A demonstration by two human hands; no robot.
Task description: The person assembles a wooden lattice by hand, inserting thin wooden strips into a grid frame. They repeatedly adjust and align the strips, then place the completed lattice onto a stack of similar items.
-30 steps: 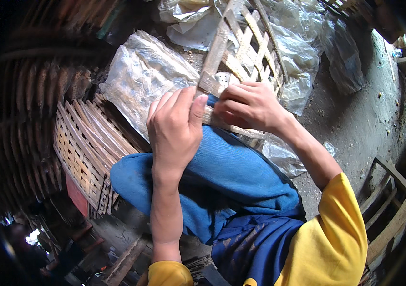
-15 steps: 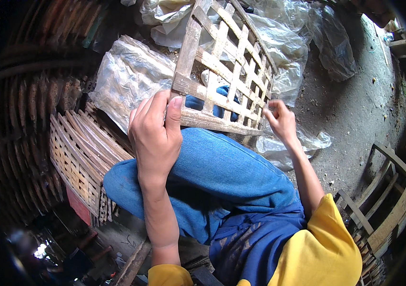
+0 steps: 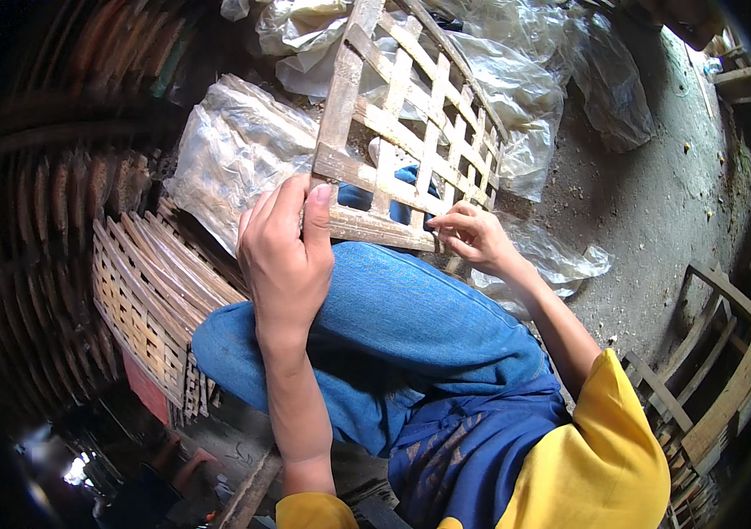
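A slatted wooden lattice panel (image 3: 435, 119), woven from pale flat strips inside a darker frame, stands tilted in front of my raised knee. My left hand (image 3: 286, 251) is closed round its near left corner, with the thumb on top. My right hand (image 3: 474, 236) is at the panel's near rail, right of the middle. Its thumb and forefinger are pinched together there; whatever lies between the fingertips is too small to make out. Through the gaps in the lattice, part of a blue trouser leg shows.
Crumpled clear plastic sheets (image 3: 239, 145) lie beyond and beside the panel. A stack of similar lattice panels (image 3: 151, 300) leans at my left. Wooden frames (image 3: 732, 388) stand at the lower right, on a grey floor (image 3: 631, 229) strewn with small debris.
My right hand has moved left along the near rail, from the panel's right corner toward its middle. The panel has shifted slightly to the left; my left hand keeps its grip.
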